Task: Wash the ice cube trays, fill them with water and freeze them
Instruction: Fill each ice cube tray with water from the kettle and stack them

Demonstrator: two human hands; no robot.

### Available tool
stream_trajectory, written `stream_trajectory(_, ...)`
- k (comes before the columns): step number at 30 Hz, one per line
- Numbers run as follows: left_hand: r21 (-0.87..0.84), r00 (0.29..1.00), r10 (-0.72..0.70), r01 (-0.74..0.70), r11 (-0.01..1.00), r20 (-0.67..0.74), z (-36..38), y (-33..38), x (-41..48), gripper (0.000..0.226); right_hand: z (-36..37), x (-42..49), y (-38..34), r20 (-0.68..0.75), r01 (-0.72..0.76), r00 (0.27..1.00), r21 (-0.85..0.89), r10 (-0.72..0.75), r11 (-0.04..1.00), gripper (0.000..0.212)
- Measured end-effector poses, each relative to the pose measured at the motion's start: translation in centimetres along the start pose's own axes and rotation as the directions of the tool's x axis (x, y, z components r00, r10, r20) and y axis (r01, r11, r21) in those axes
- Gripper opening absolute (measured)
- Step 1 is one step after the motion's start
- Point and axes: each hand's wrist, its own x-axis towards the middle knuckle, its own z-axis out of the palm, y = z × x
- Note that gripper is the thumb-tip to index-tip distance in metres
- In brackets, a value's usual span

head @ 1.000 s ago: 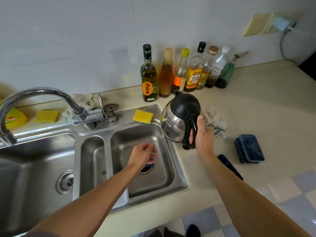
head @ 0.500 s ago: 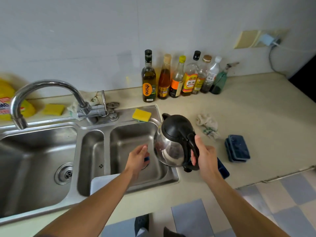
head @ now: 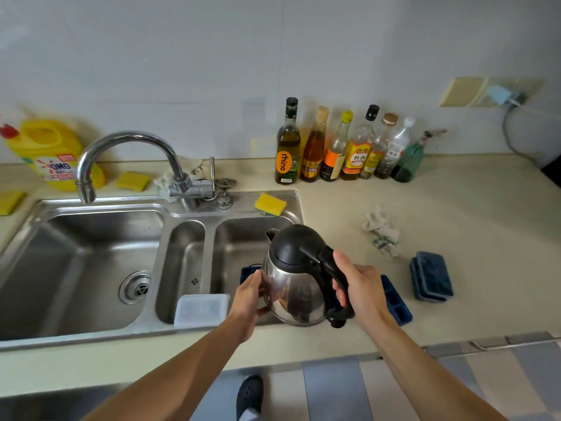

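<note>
Fingers of our right hand [head: 361,287] clamp the black handle of the steel kettle with black lid [head: 291,287]; those of our left hand [head: 249,296] cup its body. A dark blue ice cube tray [head: 247,273] lies in the sink basin [head: 243,238] just beyond the left fingers, mostly hidden. To pour well, we tip slowly, spout low over its cells.

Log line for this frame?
right hand: grips kettle handle | left hand: cups kettle body | kettle: over sink basin | ice cube tray: in basin
</note>
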Motion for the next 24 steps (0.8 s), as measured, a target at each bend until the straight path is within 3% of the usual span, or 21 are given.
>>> stream_trajectory(24, -0.101, 0.975, -0.221, 0.218, 0.971, -0.02, -2.2, -1.6, 0.7, 0.043, 3.3, 1.7, -3.3, 0.059, -0.09, 0.993, -0.197, 0.103, 0.976, 0.06)
